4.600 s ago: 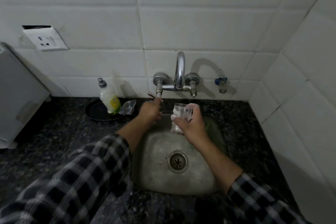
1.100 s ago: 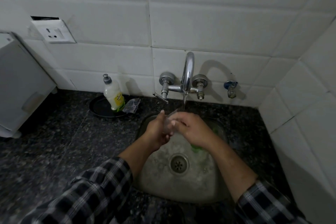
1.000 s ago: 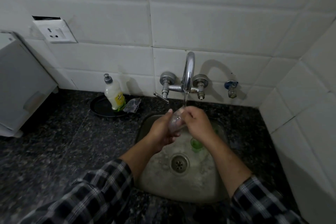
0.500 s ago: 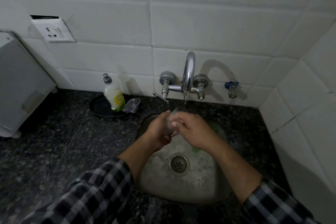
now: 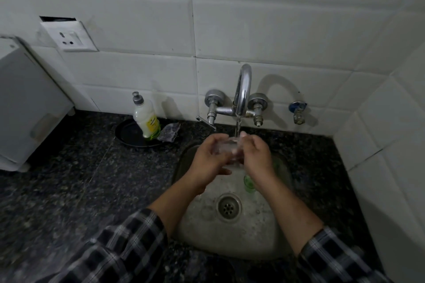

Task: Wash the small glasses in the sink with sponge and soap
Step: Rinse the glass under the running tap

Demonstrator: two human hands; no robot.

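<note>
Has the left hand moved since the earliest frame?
Yes. The left hand has left the tap's lever and moved right, under the spout, onto the clear glass.

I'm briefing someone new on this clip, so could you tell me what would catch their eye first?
Both hands, left hand and right hand, hold a clear small glass under the running tap, above the steel sink. A green glass sits in the basin beneath the right wrist. The dish soap bottle stands left of the sink on a dark plate.

Clear small glass under running water, green glass in sink
</note>
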